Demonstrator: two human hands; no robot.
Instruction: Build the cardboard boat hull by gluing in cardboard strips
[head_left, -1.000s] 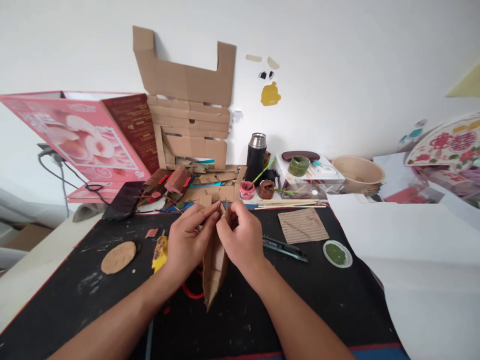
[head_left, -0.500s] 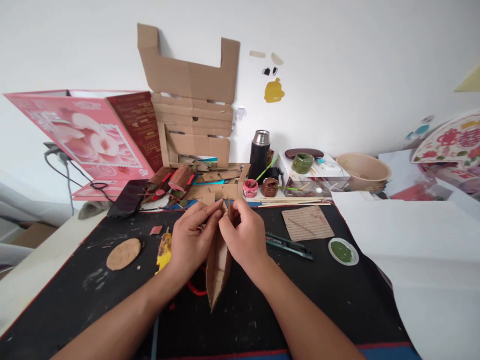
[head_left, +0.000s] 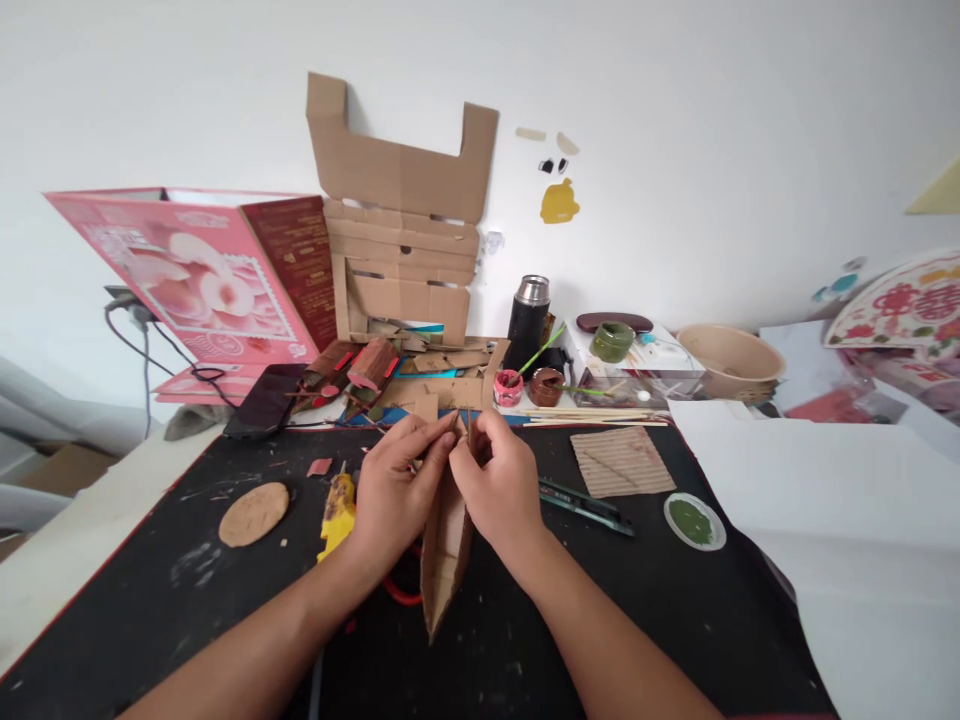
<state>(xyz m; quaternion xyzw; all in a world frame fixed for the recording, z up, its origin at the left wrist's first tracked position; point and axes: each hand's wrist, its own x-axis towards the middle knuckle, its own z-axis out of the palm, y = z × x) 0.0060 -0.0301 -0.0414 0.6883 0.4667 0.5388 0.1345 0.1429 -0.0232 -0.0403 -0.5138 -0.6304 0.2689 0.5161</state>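
A narrow cardboard boat shape (head_left: 448, 545), with folded-up walls and a pointed near end, is held between my two hands over the black mat. My left hand (head_left: 401, 490) pinches the far part of its left wall between thumb and forefinger. My right hand (head_left: 499, 485) grips the right wall near the same far end, fingers curled. The fingers cover much of that end. Beneath the left wrist lies a yellow hot glue gun (head_left: 338, 515) with dark stains. Red handles (head_left: 401, 594), probably of scissors, show partly under the cardboard.
To the right lie a utility knife (head_left: 585, 506), a corrugated cardboard piece (head_left: 622, 461) and a lid of green paint (head_left: 694, 521). A round cardboard disc (head_left: 253, 514) is at left. Behind stand paint jars (head_left: 546, 386), a black thermos (head_left: 529, 322), a pink box (head_left: 217, 290) and cardboard scraps (head_left: 450, 358).
The whole view has shifted slightly, so everything appears a little lower and further right. Both hands keep the same hold on the cardboard boat shape.
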